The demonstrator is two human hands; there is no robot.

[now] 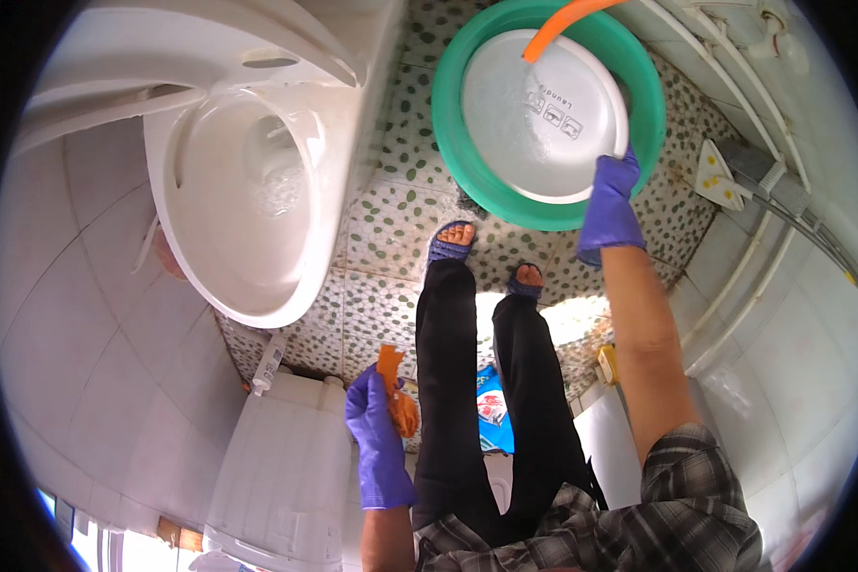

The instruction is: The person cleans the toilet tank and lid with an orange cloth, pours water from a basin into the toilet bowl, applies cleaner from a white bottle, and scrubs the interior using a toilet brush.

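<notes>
My right hand [612, 207], in a purple rubber glove, grips the near right rim of a white plastic basin [500, 107]. Printed symbols and writing mark the basin's bottom, and a little water shows in it. This basin lies inside a larger green plastic tub [452, 146] on the floor. An orange hose [568, 23] hangs over the basin, its end above the white bottom. Lower down, beside my leg, my left hand [377, 436] wears a matching glove and holds an orange cloth [400, 407], partly hidden by the fingers.
A white toilet [257, 272] stands on the left with its lid raised. A white lidded bin [286, 443] and a tube [266, 366] are below it. Pipes [751, 100] and a power strip [718, 179] line the right wall. A blue packet [497, 422] shows between my legs.
</notes>
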